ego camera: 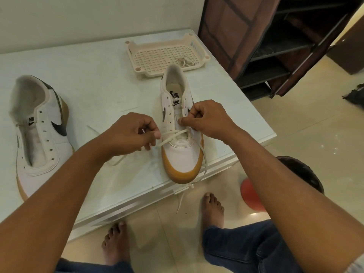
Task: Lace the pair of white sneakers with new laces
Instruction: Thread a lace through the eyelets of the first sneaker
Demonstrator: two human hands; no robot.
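Two white sneakers with gum soles and dark swooshes sit on a white table (94,79). The right sneaker (182,154) points its toe at me, with a white lace (173,134) crossing its lowest eyelets. My left hand (132,133) pinches one end of that lace just left of the shoe. My right hand (206,119) pinches the shoe's right eyelet edge, where the lace comes through. The lace's other end (204,164) trails over the toe and off the table edge. The left sneaker (41,131) lies unlaced at the left.
A beige perforated plastic tray (153,58) at the back of the table holds a coiled spare lace (186,61). A dark shelving rack (275,46) stands to the right. My bare feet (212,209) are on the tiled floor, beside a red ball (250,196) and a dark round object.
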